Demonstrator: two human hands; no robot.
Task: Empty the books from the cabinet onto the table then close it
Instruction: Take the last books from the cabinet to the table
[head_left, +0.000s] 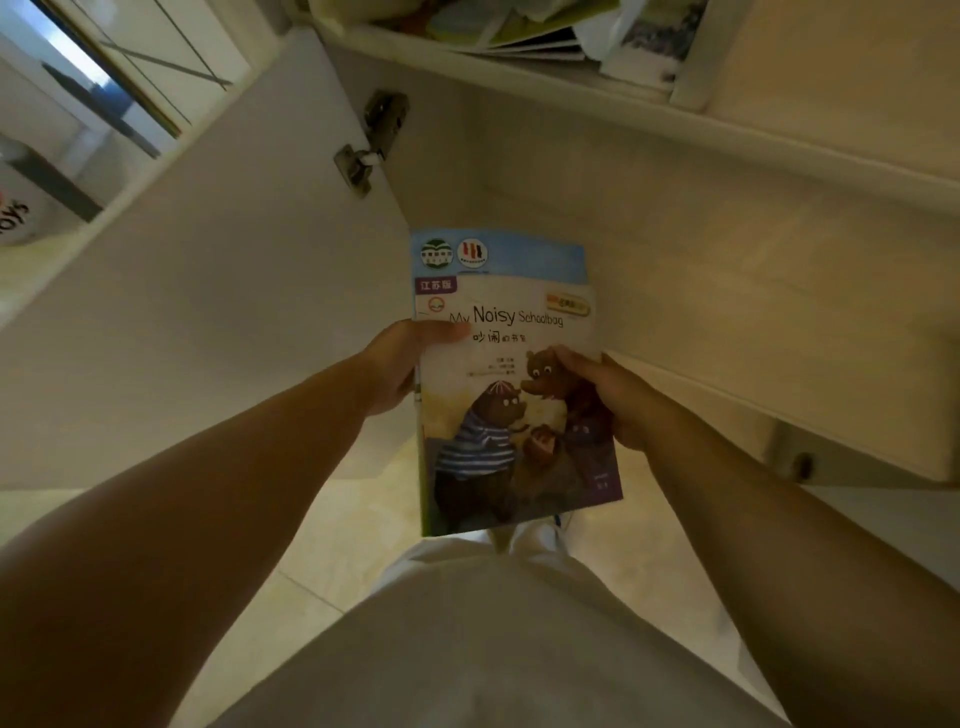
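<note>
I hold a small stack of thin picture books in front of me, just outside the cabinet. The top cover reads "My Noisy Schoolbag" and shows cartoon bears. My left hand grips the stack's left edge with the thumb on the cover. My right hand grips its right edge, thumb on top. The cabinet's lower shelf behind the stack looks bare. On the upper shelf lie more books and papers in a loose pile. The white cabinet door stands open at the left. No table is in view.
A metal hinge sits on the open door's inner edge. A drawer front with a dark knob lies low on the right. Pale floor tiles show below, and my light trousers fill the bottom. A window is at the upper left.
</note>
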